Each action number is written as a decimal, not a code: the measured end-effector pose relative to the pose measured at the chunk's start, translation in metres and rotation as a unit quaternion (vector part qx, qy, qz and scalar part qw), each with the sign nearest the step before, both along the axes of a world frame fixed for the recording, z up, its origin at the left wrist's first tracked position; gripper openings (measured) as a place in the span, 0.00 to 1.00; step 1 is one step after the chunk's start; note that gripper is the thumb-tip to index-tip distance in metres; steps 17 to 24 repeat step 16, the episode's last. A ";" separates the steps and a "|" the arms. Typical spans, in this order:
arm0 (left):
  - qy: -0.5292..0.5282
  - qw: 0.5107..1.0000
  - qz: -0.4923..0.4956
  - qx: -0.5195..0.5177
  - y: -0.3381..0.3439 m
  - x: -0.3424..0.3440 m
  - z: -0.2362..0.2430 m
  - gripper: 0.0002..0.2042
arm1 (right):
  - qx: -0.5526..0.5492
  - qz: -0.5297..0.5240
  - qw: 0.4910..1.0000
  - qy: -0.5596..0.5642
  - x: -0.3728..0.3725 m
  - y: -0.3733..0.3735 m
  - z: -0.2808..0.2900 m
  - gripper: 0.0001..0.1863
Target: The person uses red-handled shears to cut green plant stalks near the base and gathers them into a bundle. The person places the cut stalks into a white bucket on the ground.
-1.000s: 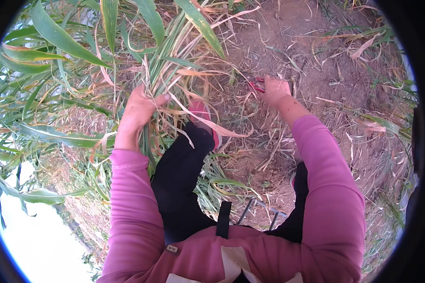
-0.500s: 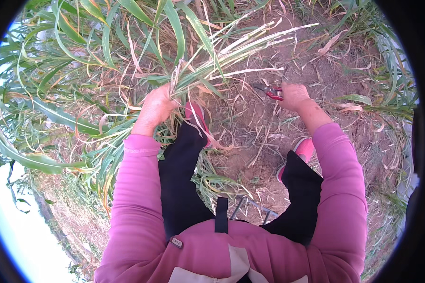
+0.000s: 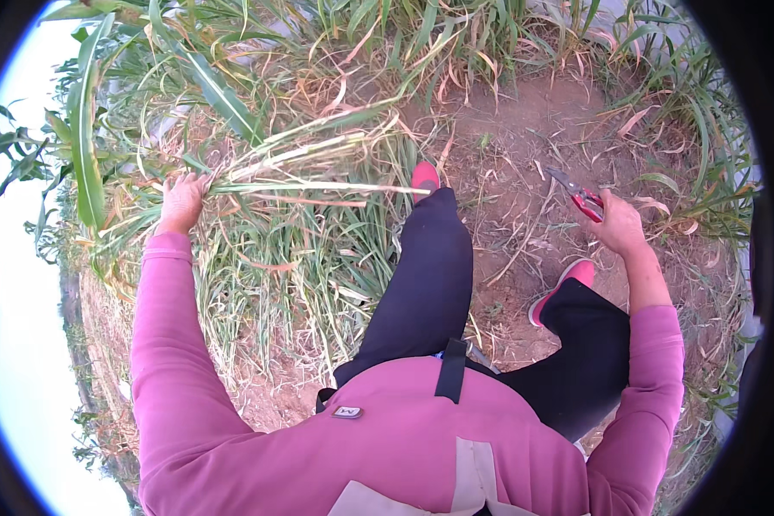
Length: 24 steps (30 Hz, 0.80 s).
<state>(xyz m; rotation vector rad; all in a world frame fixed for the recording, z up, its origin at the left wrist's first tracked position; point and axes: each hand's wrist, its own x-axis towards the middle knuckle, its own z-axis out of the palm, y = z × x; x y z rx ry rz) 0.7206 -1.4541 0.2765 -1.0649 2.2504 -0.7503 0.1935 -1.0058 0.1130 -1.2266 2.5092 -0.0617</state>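
Out at the left, my left hand (image 3: 181, 205) is at one end of a bundle of cut green stalks (image 3: 310, 168) and closes on it, though its upper fingers look somewhat loosened. The stalks reach rightward, partly blurred, above a heap of cut leafy stalks (image 3: 310, 267) on the ground. On the right, my right hand (image 3: 621, 225) is closed around red-handled pruning shears (image 3: 586, 203). Their dark blades point up and left over bare soil, apart from any stalk.
Standing leafy plants (image 3: 456, 34) line the far side, with more at the right edge (image 3: 714, 129). Dry leaf scraps litter the brown soil (image 3: 525, 112). My pink shoes (image 3: 425, 178) stand beside the heap and on the soil.
My left hand has swung left with the bundle, which has come over the heap. My right hand has moved right and slightly down with the shears. My body has turned leftward.
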 end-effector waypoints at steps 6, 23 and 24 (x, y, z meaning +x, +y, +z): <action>-0.260 0.955 0.139 0.043 0.020 0.106 -0.017 0.16 | 0.022 0.011 1.000 0.018 0.006 0.003 -0.004 0.24; -0.481 0.834 0.167 0.214 0.087 0.133 -0.159 0.22 | 0.064 0.051 0.996 0.044 -0.009 0.012 -0.040 0.23; -0.481 0.834 0.167 0.214 0.087 0.133 -0.159 0.22 | 0.064 0.051 0.996 0.044 -0.009 0.012 -0.040 0.23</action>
